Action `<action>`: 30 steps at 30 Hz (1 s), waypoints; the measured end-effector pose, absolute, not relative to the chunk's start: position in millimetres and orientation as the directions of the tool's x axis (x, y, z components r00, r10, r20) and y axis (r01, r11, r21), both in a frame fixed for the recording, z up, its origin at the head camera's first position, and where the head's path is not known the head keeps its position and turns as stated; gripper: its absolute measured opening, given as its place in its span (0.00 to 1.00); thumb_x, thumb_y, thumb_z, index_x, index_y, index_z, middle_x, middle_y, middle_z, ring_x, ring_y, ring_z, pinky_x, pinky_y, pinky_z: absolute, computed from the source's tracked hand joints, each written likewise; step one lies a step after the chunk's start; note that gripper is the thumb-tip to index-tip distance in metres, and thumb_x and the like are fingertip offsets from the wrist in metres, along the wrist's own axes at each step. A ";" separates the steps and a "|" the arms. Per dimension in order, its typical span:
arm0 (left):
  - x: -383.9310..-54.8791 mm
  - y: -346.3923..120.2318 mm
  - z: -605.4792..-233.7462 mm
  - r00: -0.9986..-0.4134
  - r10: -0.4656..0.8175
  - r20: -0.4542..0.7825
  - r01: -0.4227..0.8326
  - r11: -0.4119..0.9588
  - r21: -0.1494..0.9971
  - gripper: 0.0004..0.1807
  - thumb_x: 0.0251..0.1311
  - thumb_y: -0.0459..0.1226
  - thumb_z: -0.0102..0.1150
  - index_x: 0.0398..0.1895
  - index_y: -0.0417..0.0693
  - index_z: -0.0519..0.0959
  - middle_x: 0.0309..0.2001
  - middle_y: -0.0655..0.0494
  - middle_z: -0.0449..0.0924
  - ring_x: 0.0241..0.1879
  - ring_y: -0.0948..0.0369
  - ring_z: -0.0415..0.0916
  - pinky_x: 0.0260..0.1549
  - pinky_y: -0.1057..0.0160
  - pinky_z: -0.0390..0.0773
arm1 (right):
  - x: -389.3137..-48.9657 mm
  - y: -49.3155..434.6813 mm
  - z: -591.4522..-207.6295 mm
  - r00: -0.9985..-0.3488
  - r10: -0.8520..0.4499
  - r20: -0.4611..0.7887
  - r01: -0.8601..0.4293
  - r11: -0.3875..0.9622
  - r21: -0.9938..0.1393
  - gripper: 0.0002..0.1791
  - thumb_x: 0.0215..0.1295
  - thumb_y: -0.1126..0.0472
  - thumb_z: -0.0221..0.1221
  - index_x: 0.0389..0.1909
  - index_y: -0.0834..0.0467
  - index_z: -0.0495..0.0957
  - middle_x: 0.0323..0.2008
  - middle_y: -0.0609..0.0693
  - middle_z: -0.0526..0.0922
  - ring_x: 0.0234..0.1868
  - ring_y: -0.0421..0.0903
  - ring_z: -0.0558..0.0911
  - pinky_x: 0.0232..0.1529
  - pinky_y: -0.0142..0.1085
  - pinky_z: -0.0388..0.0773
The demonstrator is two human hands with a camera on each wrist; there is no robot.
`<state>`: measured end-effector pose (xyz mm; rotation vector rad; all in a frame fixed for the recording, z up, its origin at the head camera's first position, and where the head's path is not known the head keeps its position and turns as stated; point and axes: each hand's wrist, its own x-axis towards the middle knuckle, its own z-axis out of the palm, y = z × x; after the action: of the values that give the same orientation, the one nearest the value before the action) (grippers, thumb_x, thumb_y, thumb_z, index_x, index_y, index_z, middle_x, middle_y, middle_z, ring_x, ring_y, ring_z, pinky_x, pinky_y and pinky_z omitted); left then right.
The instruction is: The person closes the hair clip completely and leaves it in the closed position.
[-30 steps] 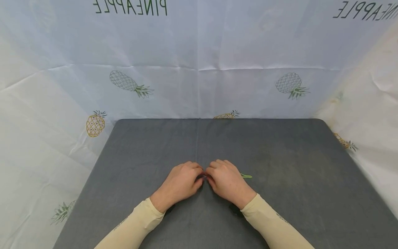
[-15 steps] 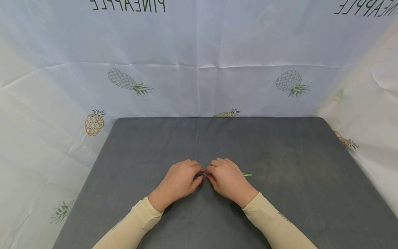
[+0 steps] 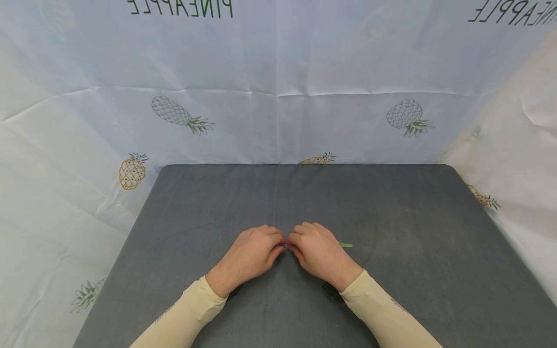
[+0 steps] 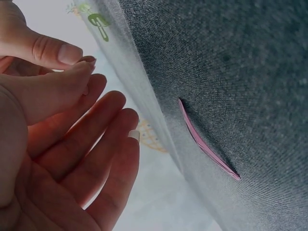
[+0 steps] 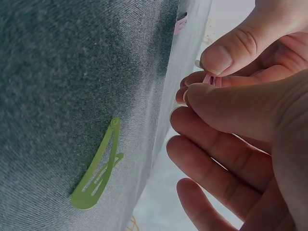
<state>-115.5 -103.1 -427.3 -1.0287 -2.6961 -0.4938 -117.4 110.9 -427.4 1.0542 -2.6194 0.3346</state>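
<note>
A small pink hair clip (image 5: 212, 80), mostly hidden by fingers, is held at the middle of the table. My left hand (image 3: 248, 256) pinches it between thumb and index finger. From the other side my right hand (image 3: 322, 256) also pinches it, fingertips almost meeting the left ones. In the right wrist view the right hand's other fingers spread loosely below. A green snap hair clip (image 5: 96, 168), its inner tongue standing out from the frame, lies on the table beside the right hand. Another pink hair clip (image 4: 207, 147), seen edge-on and bowed, lies near the left hand.
The dark grey cloth-covered table (image 3: 391, 217) has rounded far corners. A white curtain with pineapple prints (image 3: 278, 121) hangs behind it and along both sides.
Both hands keep almost the same place and grip, with only slight finger movement. The head view has tilted a little.
</note>
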 end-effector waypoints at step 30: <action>-114.6 -105.8 -423.3 -0.696 0.633 0.339 0.711 0.672 0.204 0.06 0.66 0.38 0.75 0.44 0.54 0.91 0.42 0.63 0.90 0.40 0.64 0.86 0.41 0.63 0.86 | -115.6 106.2 -426.3 -0.664 -0.654 0.362 -0.721 0.688 -0.078 0.09 0.69 0.62 0.73 0.30 0.48 0.84 0.27 0.41 0.78 0.30 0.40 0.76 0.37 0.36 0.76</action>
<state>-114.6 -105.8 -423.3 -1.0833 -2.6483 -0.4734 -115.6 106.2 -426.3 1.0879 -2.5952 0.3092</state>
